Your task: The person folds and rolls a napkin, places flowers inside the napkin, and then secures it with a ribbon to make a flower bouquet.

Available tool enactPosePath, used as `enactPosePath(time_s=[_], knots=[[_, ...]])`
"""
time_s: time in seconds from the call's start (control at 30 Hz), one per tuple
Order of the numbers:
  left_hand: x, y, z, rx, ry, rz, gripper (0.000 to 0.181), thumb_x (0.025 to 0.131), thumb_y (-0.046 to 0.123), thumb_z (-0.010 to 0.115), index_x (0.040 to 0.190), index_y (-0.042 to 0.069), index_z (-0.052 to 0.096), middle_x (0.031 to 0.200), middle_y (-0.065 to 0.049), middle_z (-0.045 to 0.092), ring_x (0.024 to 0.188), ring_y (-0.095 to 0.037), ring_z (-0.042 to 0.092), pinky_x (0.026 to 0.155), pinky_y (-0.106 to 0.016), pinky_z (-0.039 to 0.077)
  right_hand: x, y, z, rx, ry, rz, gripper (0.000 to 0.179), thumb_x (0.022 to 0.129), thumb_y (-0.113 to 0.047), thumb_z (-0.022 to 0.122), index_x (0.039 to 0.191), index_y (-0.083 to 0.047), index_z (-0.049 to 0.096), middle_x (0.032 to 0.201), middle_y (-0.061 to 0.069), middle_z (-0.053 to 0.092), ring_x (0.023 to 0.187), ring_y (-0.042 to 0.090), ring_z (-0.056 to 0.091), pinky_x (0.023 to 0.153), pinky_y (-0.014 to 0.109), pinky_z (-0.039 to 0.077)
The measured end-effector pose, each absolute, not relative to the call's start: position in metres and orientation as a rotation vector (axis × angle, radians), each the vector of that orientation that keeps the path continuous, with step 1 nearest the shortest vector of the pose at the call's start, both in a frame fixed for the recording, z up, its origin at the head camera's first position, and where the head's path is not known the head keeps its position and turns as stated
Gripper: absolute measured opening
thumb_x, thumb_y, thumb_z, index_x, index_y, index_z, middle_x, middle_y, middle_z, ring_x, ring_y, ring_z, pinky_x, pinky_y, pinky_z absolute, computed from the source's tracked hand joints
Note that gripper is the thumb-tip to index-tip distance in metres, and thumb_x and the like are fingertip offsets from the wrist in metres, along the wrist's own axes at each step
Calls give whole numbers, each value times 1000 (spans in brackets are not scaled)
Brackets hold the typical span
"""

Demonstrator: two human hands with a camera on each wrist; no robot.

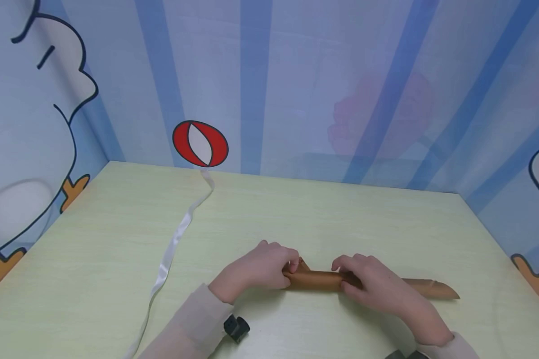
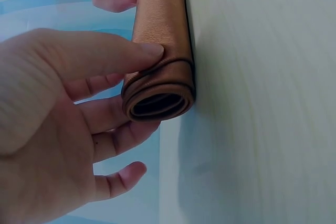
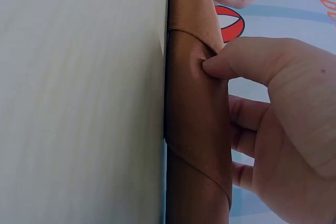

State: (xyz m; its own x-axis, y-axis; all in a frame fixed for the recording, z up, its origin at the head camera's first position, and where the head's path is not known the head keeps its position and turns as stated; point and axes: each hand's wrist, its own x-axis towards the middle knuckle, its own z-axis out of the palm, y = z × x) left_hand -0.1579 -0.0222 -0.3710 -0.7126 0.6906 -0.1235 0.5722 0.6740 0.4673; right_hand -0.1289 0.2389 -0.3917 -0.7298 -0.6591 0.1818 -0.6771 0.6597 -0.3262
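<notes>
A brown sheet with a fabric-like sheen, rolled into a tube (image 1: 316, 280), lies along the table towards its front right. Its left end shows several spiralled layers in the left wrist view, and its right end tapers to a point. My left hand (image 1: 269, 267) grips that left end, thumb (image 2: 149, 51) on the near side and fingers behind. Farther along the roll, my right hand (image 1: 377, 284) pinches it, the thumb (image 3: 218, 66) denting the surface. A small flap of the sheet stands up behind the roll beside my left fingers.
A white ribbon (image 1: 175, 239) runs from the table's back edge towards the front left. The pale table (image 1: 117, 214) meets a printed curtain (image 1: 287, 89) with blue stripes at the back and sides. A black wrist camera (image 1: 236, 327) sits on my left sleeve.
</notes>
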Motion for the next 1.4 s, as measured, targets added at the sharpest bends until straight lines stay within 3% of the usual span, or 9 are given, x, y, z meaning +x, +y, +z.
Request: enactPosePath(time_s=[0.23,0.43,0.63,0.93,1.17,1.4], knots=[[-157,-24,-371,1026,2634,589,17,77,5,69,74,16,56,65,9,44,68,-10,40,72,-34,25,-128,238,-391,1138,-2803,547,20,85,-7,67,103,-15,65,94,-7,65,82,8,56,73,32,48],[-156,-23,-373,1040,2704,456,17,72,10,74,78,18,60,74,10,46,74,-11,41,70,-31,26,-128,239,-393,1121,-2775,457,25,81,-17,75,105,-16,68,103,-4,65,93,16,57,78,39,48],[-156,-21,-375,1033,2727,396,20,69,7,74,82,18,64,77,11,48,76,-11,41,70,-30,26,-128,239,-394,1110,-2762,427,32,75,-18,81,105,-14,71,99,-4,59,88,14,51,74,35,45],[-158,-24,-374,1008,2672,507,11,73,11,73,82,14,68,72,11,53,76,-11,42,73,-30,27,-129,239,-393,1150,-2753,458,26,79,-10,75,105,-9,71,94,-6,64,85,12,56,72,32,47],[-159,-26,-372,995,2572,613,7,75,9,69,77,15,65,64,10,49,66,-9,40,78,-32,29,-127,239,-391,1136,-2782,500,24,80,-8,72,103,-11,68,93,-7,65,82,11,56,73,33,47],[-160,-26,-371,939,2512,667,21,81,4,64,96,17,58,65,6,49,65,-9,43,89,-40,32,-127,238,-390,1095,-2829,536,23,83,-8,68,106,-12,65,90,-7,63,78,7,53,70,30,46]])
